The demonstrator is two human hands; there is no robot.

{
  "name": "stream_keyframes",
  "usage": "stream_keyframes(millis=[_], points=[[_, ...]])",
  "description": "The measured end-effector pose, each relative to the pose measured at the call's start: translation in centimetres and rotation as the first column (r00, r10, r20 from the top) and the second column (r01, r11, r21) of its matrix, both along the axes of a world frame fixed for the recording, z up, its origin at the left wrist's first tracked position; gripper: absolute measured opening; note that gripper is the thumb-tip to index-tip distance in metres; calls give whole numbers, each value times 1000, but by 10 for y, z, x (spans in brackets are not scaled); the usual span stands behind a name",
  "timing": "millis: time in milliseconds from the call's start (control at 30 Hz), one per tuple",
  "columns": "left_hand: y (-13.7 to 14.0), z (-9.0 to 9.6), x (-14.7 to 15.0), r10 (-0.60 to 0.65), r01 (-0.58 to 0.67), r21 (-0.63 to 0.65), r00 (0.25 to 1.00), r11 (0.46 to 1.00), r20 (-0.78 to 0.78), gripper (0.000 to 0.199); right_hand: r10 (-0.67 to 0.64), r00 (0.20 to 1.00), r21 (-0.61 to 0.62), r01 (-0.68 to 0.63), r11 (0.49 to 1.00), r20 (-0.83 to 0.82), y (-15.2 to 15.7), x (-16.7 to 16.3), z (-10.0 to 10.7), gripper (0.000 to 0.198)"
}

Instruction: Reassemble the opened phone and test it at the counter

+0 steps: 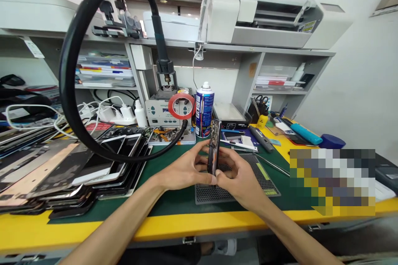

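Between my two hands stands an opened phone [213, 149], held upright on edge so that its bare inner parts show from the side. My left hand [186, 167] is closed on its left side, thumb near the lower end. From the right, my right hand [238, 174] grips the lower part, with the thumb at the bottom edge. Beneath the hands lies a dark perforated mat [264, 178] on the green work surface [174, 203]. Some fingers are hidden behind the phone.
Stacked phones and screens [112, 161] fill the left side. A black hose [66, 87] loops from the grey rework station [152, 112]. Behind the phone stand a blue spray can [204, 109] and a red tape roll [171, 107]. Tweezers [273, 165] lie at the right.
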State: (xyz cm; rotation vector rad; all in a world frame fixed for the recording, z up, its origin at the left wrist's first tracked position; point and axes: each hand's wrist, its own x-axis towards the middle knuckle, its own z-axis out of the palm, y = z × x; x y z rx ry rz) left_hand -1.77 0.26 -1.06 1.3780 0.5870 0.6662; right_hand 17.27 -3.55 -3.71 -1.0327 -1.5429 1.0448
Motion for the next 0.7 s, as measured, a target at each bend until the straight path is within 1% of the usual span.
stream_keyframes(millis=[100,233,433,567,700], points=[[4,0,-4,-12,11,-12,1000,1000,-16,96,-11,1000,1,11,1000,-9,0,-1,1,52],[6,-1,-5,44,-44,15,999,999,-24,81,-1,1000,2,1,1000,-10,-2,-3,2,51],[8,-6,0,123,-122,53,992,991,-17,85,10,1000,0,-10,1000,11,-5,-6,2,54],[9,-6,0,134,-133,63,991,989,-21,88,27,999,-17,-26,1000,37,-6,-6,1,57],[9,-5,0,148,-146,74,989,987,-23,87,33,997,-15,-32,999,69,-8,-5,0,65]])
